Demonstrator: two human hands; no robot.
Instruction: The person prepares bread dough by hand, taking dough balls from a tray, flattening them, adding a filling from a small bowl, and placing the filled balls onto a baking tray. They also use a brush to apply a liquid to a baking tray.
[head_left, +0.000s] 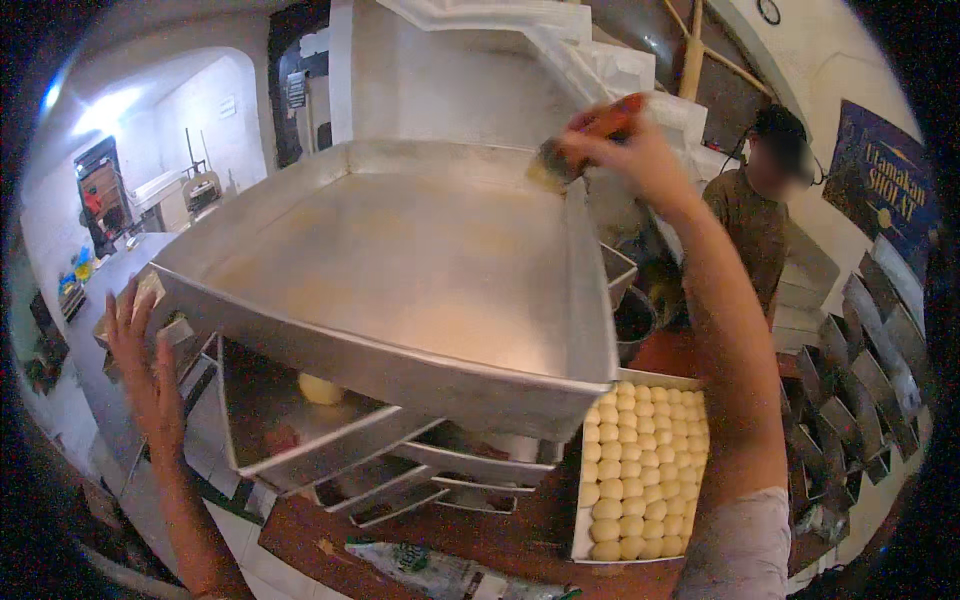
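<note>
A large square metal baking tray (400, 270) sits on top of a crisscross stack, its inside smeared with faint yellowish patches. My right hand (635, 160) is closed around the red-orange handle of a brush (548, 172), whose pale bristles touch the tray's far right corner. Beside the tray's near left corner is my left hand (150, 370), its fingers stretched upward and apart. Whether those fingers touch the tray wall I cannot tell. Below, a metal tray (350, 440) with a pale yellow ball of dough (320, 388) juts out from the stack.
Right of the stack, rows of round dough balls (640, 465) fill another tray on the brown table (310, 545). A crumpled plastic bag (430, 568) lies at the table's near side. Another person (745, 225) stands at the back right. Several metal trays (870, 370) are piled at far right.
</note>
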